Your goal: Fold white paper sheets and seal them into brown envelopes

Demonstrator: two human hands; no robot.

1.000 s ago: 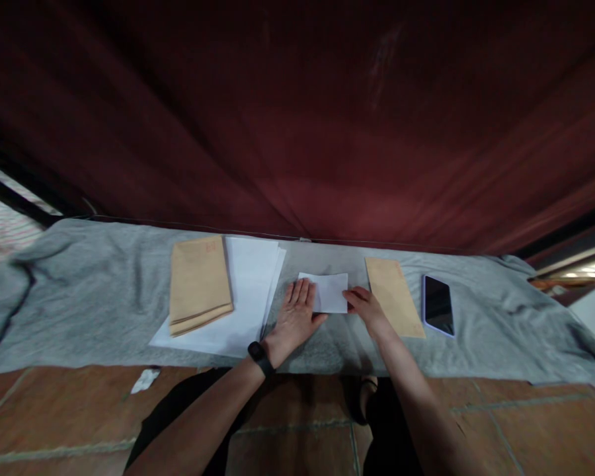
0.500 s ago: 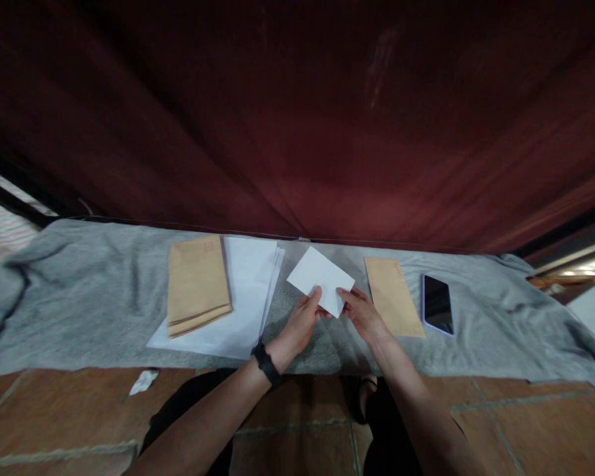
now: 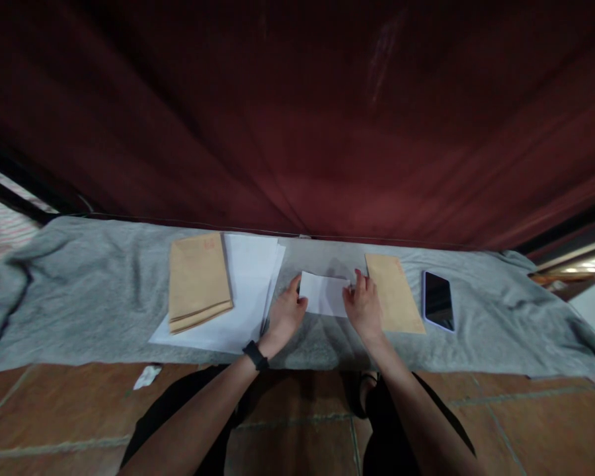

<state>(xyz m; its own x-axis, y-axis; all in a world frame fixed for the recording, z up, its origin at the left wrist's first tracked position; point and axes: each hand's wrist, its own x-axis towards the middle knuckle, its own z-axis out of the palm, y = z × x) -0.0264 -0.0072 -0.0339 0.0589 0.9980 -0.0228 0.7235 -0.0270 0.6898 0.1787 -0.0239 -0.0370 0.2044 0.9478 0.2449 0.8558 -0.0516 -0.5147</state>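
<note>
A folded sheet of white paper is held level between my two hands, just above or on the grey cloth; I cannot tell which. My left hand, with a black band on the wrist, grips its left edge between thumb and fingers. At the right edge, my right hand has thumb and fingers closed on the paper, with its index finger raised. Beside the right hand lies a single brown envelope. To the left, a stack of brown envelopes rests on large white sheets.
A phone in a pale purple case lies right of the single envelope. Grey cloth covers the long, narrow surface. Behind it hangs a dark red curtain. Crumpled white tissue lies on the tiled floor.
The white paper has turned from a slanted position to lie nearly straight across and looks narrower. My hands have moved apart from its near corner to its left and right edges.
</note>
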